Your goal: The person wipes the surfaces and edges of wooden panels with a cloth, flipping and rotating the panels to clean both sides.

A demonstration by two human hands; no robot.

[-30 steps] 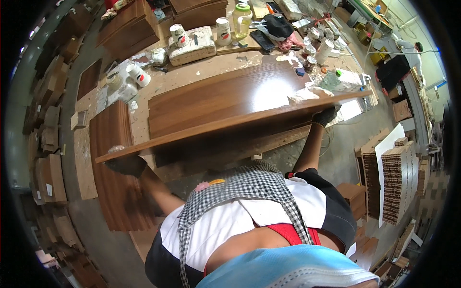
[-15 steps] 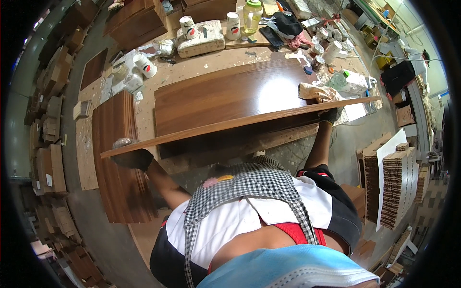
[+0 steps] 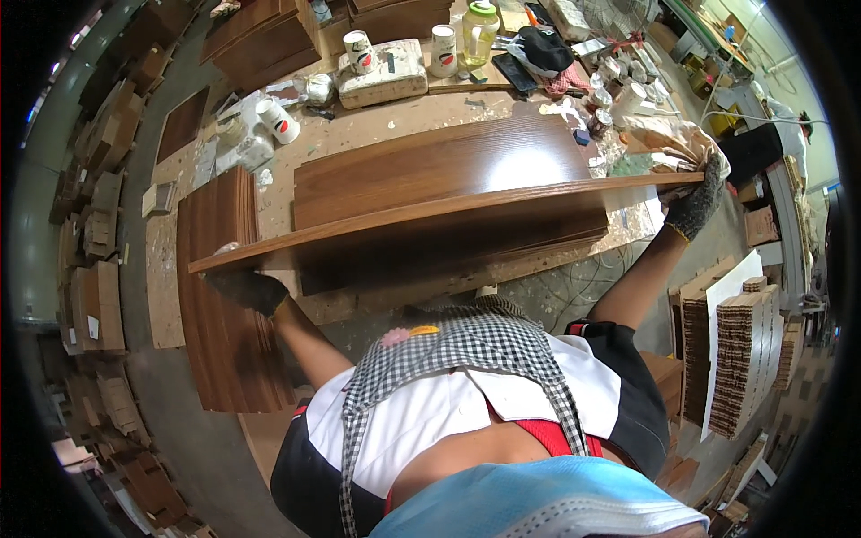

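A long brown wood-grain board (image 3: 448, 211) is held tilted on edge, its thin edge facing up. My left hand (image 3: 251, 291), in a dark glove, is closed round the board's left end; its fingertips are partly hidden. At the other end, my gloved right hand (image 3: 695, 204) grips a crumpled beige rag (image 3: 673, 139) against the board's right tip. Behind the raised board lies a stack of similar boards (image 3: 421, 170) on the worktable (image 3: 377, 130). Another board stack (image 3: 220, 332) sits under and beside my left hand.
Paper cups (image 3: 278, 121), a stained white box (image 3: 383, 73), a lidded jar (image 3: 480, 36) and a black cap (image 3: 543, 49) stand along the table's far side. Small jars and bottles clutter the far right. Stacked cardboard (image 3: 735, 350) stands on the floor at right.
My right hand has moved right and outward to the board's right end, and the rag has gone with it. My left hand stays at the left end.
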